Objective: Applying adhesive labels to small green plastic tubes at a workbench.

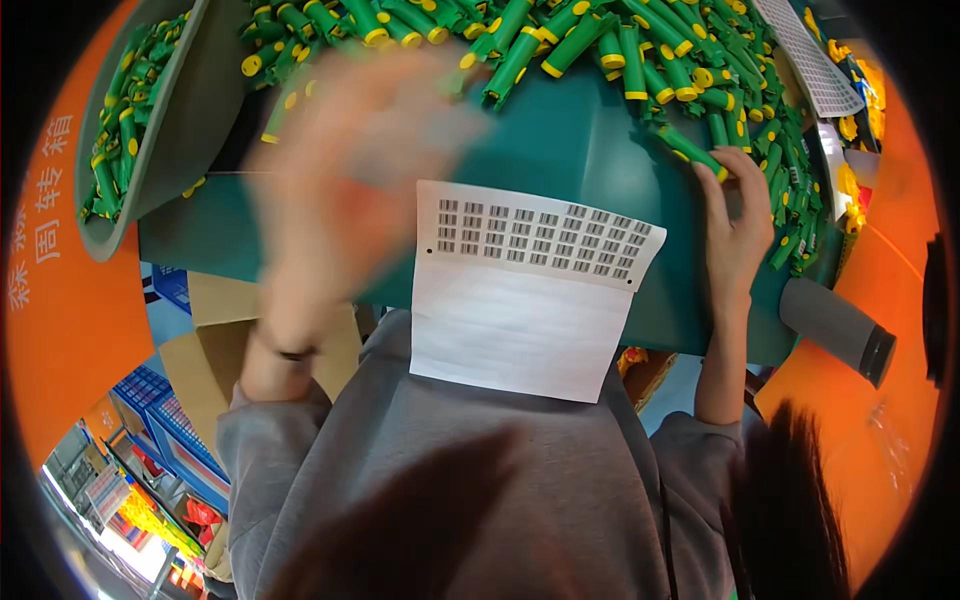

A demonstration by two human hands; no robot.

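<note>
A white label sheet [522, 325] lies at the table's near edge and hangs toward my lap. Rows of small barcode stickers [545, 232] cover its upper part; the lower part is bare. To the right, my right hand [738, 215] pinches the near end of a green tube with yellow ends [690, 150] between thumb and fingers. My left hand [350, 170] is raised over the table, left of the sheet. Motion smears its fingers, so whether anything is in them does not show.
Similar green tubes [575, 45] are heaped across the far side and down the right. A grey bin [205, 110] at the left holds more. A dark grey bottle [835, 325] lies at the right. An open cardboard box [205, 375] stands below the table at left.
</note>
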